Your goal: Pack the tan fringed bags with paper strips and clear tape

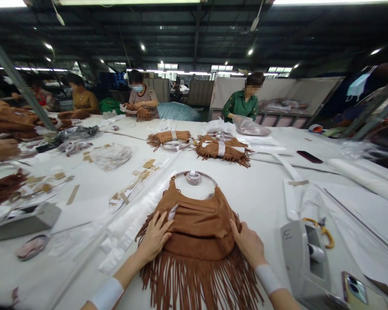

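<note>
A brown suede-like handbag [197,217] with long fringe lies on the white table in front of me, its curved handle pointing away. A wrapped ring-shaped coil [193,177] sits inside the handle loop. My left hand [157,237] rests on the bag's left front, fingers spread and open, by a small wrapped zipper pull [173,212]. At the bag's right edge, my right hand [248,243] is closed on its side, thumb on the front and the other fingers partly hidden. Both wrists wear white bands.
Two folded fringed bags [222,148] lie farther back. A grey tape dispenser [305,256], yellow-handled snips [325,234] and a phone [355,288] are at right. Another dispenser [26,221] and paper scraps are at left. Several co-workers, including a person in green [242,103], work across the table.
</note>
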The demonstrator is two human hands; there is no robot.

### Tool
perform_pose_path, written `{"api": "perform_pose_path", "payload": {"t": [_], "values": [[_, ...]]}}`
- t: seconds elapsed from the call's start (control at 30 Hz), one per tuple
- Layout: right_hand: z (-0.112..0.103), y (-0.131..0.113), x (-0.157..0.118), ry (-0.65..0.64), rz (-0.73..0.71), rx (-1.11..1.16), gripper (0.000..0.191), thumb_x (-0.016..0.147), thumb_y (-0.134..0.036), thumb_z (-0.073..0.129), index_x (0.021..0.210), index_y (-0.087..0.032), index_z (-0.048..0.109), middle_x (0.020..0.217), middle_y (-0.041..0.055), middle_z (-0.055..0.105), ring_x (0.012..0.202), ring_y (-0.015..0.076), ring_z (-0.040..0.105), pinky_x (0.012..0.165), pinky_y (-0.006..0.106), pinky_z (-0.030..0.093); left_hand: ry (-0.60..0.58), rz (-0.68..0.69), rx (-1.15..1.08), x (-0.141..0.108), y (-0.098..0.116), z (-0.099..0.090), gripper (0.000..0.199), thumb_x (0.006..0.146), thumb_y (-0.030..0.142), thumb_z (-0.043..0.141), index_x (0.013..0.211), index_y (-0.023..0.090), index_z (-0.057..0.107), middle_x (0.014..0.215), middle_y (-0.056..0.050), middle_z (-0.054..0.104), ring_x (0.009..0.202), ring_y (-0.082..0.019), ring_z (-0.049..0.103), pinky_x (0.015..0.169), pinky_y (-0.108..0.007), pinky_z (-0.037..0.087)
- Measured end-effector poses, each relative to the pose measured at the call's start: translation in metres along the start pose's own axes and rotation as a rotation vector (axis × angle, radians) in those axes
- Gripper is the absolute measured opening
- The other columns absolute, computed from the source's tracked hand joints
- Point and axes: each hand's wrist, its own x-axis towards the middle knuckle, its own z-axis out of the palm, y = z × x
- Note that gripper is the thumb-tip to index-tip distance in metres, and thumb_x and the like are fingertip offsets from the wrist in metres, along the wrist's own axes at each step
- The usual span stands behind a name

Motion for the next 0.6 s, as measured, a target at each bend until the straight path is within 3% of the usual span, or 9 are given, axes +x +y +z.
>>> {"api": "perform_pose_path", "payload": {"t": [0.13,0.2,0.27,0.33,0.43,0.5,0.6], "values": [[0.002,0.045,-0.017,0.031,-0.014,-0.072,0.045,0.096,-0.051,0.03,0.11,-0.016,0.055,0.087,0.0119,0.067,0.079,0.0279,0.065,0.069,0.038,0.048,-0.01,-0.028,-0.057,-0.023,0.005,-0.004,0.057,0.093,0.023,0.041,0.148,0.027,0.025,0.154,-0.006,0.026,0.143,-0.028,0.015,0.111,-0.05,0.032],[0.006,0.061,-0.034,0.164,-0.016,-0.071,0.042,0.096,-0.044,0.031,0.117,-0.015,0.053,0.095,0.0127,0.065,0.081,0.0278,0.064,0.07,0.039,0.049,0.037,-0.07,-0.06,-0.036,0.012,-0.009,0.058,0.093,0.021,0.04,0.148,0.027,0.024,0.155,-0.007,0.024,0.143,-0.028,0.018,0.11,-0.052,0.032],[0.012,0.064,-0.056,0.308,-0.14,0.014,0.04,0.096,-0.039,0.033,0.119,-0.013,0.053,0.101,0.0141,0.063,0.087,0.0274,0.063,0.076,0.04,0.05,0.116,-0.115,-0.048,-0.049,0.022,-0.014,0.056,0.092,0.018,0.04,0.146,0.028,0.031,0.154,-0.008,0.025,0.141,-0.03,0.022,0.109,-0.056,0.032],[0.02,0.055,-0.082,0.354,-0.411,0.151,0.036,0.095,-0.033,0.035,0.118,-0.014,0.054,0.103,0.0134,0.063,0.094,0.0249,0.062,0.084,0.038,0.051,0.152,-0.094,-0.055,-0.064,0.038,-0.016,0.054,0.09,0.015,0.041,0.141,0.031,0.039,0.152,-0.006,0.031,0.138,-0.03,0.027,0.109,-0.057,0.033],[0.033,0.025,-0.116,0.267,-0.829,0.252,0.035,0.092,-0.017,0.035,0.123,-0.019,0.053,0.107,0.0105,0.062,0.1,0.0199,0.06,0.087,0.032,0.051,0.106,0.002,-0.082,-0.081,0.064,-0.013,0.056,0.086,0.009,0.04,0.136,0.033,0.047,0.148,-0.005,0.038,0.134,-0.029,0.033,0.107,-0.057,0.035],[0.04,0.004,-0.127,0.2,-0.978,0.204,0.046,0.087,-0.007,0.035,0.127,-0.022,0.051,0.106,0.009,0.061,0.096,0.0189,0.059,0.082,0.031,0.051,0.085,0.042,-0.081,-0.088,0.077,-0.008,0.058,0.083,0.006,0.04,0.134,0.032,0.049,0.148,-0.006,0.038,0.133,-0.029,0.034,0.106,-0.059,0.036],[0.045,-0.018,-0.129,0.137,-1.04,0.065,0.057,0.081,0.0,0.038,0.132,-0.025,0.047,0.099,0.0064,0.06,0.083,0.0181,0.058,0.072,0.03,0.049,0.053,0.11,-0.071,-0.09,0.087,0.0,0.061,0.079,0.006,0.043,0.134,0.032,0.05,0.148,-0.008,0.037,0.131,-0.031,0.036,0.102,-0.06,0.039]]}}
